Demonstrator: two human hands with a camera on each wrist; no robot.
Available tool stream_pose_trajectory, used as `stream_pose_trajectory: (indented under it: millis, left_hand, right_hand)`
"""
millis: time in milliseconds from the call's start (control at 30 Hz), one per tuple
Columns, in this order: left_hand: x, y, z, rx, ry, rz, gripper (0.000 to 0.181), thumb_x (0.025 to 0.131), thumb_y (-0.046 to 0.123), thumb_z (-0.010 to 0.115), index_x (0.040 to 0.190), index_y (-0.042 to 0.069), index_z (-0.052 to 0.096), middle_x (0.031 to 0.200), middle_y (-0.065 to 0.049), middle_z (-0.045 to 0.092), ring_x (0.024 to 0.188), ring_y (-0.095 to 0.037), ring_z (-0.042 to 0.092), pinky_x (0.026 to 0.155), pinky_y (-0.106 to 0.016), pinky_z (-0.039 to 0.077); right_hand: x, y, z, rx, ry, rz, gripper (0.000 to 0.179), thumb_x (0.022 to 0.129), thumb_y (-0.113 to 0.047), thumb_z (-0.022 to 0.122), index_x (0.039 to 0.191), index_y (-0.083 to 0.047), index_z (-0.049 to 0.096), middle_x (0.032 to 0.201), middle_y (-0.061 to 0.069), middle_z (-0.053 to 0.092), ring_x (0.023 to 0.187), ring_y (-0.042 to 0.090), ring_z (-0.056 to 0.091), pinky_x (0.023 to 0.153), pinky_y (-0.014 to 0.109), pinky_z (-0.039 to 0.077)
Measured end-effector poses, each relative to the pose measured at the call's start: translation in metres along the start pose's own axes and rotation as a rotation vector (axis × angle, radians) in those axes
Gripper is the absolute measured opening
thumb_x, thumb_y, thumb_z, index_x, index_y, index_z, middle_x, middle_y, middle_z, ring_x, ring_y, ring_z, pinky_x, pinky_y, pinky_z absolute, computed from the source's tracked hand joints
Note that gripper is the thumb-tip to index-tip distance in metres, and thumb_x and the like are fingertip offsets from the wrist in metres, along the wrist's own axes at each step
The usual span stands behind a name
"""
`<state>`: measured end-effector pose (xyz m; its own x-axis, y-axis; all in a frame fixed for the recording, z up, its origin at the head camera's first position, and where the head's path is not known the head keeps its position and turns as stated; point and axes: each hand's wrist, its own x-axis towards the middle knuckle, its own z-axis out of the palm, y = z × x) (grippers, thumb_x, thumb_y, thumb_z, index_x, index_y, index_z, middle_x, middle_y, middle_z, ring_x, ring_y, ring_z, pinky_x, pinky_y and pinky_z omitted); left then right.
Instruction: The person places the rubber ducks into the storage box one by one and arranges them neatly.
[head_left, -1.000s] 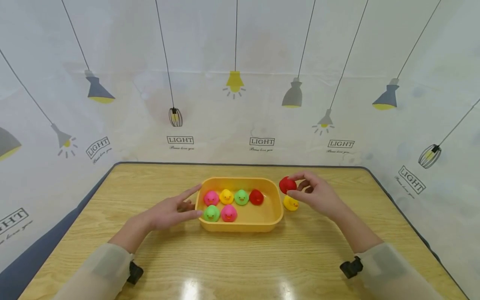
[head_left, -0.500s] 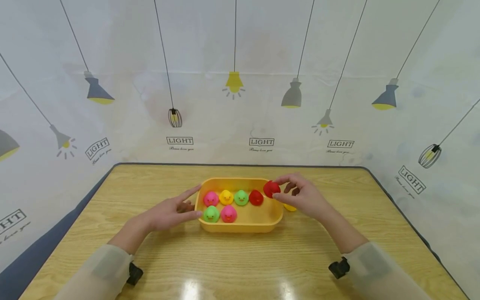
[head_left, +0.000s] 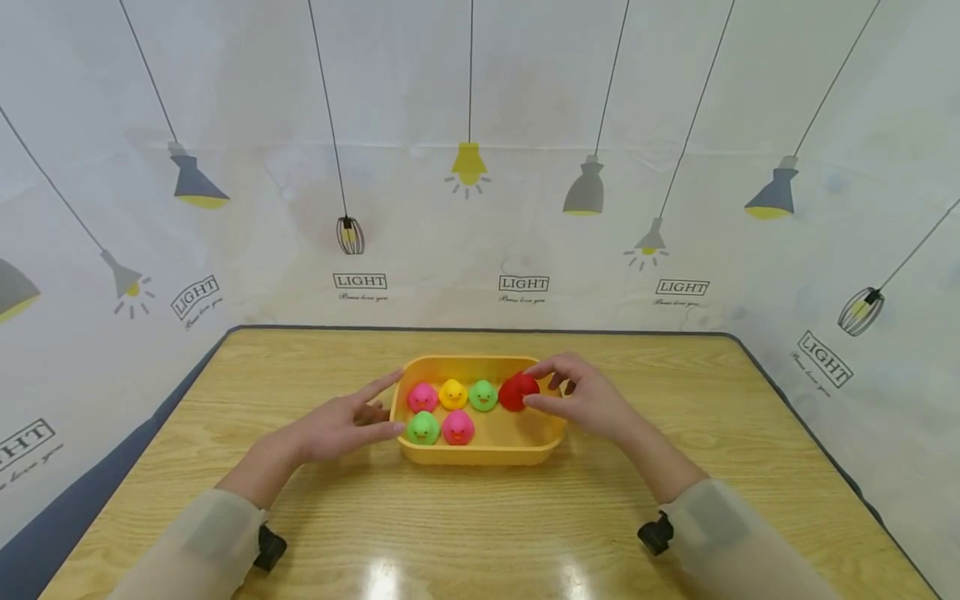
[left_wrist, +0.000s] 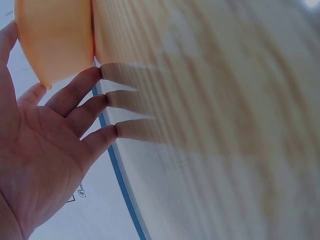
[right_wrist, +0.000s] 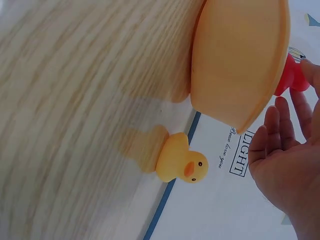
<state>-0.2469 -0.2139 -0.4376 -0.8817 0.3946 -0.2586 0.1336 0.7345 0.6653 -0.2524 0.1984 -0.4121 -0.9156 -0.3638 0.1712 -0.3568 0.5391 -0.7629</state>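
My right hand (head_left: 588, 402) pinches a red rubber duck (head_left: 525, 387) between thumb and fingers over the right part of a yellow tray (head_left: 480, 456). In the head view this duck overlaps another red duck (head_left: 507, 397) in the tray. From the right wrist, the held duck (right_wrist: 286, 77) shows just above the tray's rim. My left hand (head_left: 337, 427) rests against the tray's left end, thumb and forefinger spread at the rim, the other fingers (left_wrist: 82, 92) down by the table. Pink (head_left: 423, 397), yellow (head_left: 453, 394) and green (head_left: 483, 396) ducks line the back row.
A green duck (head_left: 423, 427) and a pink duck (head_left: 457, 427) sit at the tray's front left. Outside its right end, a yellow duck (right_wrist: 175, 160) stands on the wooden table (head_left: 465, 525); my right hand hides it in the head view. A printed cloth (head_left: 420, 167) hangs behind.
My right hand has carried the red duck leftward from above the yellow duck, across the rim and over the tray. The left hand stays at the tray's left end.
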Motion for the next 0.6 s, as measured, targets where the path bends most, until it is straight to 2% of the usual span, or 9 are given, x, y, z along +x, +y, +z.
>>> stream_pose_trajectory:
  millis: [300, 600]
  left_hand:
    - [0.000, 0.000, 0.000, -0.001, 0.005, -0.010, 0.089, 0.099, 0.074, 0.065, 0.171, 0.059, 0.015, 0.165, -0.018, 0.057, 0.155, -0.045, 0.051, 0.125, -0.076, 0.036]
    - [0.000, -0.001, 0.000, -0.010, 0.000, -0.002, 0.090, 0.099, 0.073, 0.065, 0.172, 0.058, 0.014, 0.165, -0.019, 0.056, 0.154, -0.045, 0.052, 0.123, -0.076, 0.038]
  right_hand:
    - [0.008, -0.004, 0.015, -0.036, -0.052, 0.023, 0.030, 0.094, -0.033, 0.089, 0.121, -0.022, 0.081, 0.116, 0.001, 0.074, 0.113, 0.038, 0.062, 0.093, 0.041, 0.052]
    - [0.013, -0.006, 0.026, -0.034, -0.081, 0.032, 0.030, 0.095, -0.032, 0.088, 0.122, -0.022, 0.081, 0.112, -0.001, 0.074, 0.112, 0.037, 0.063, 0.092, 0.039, 0.053]
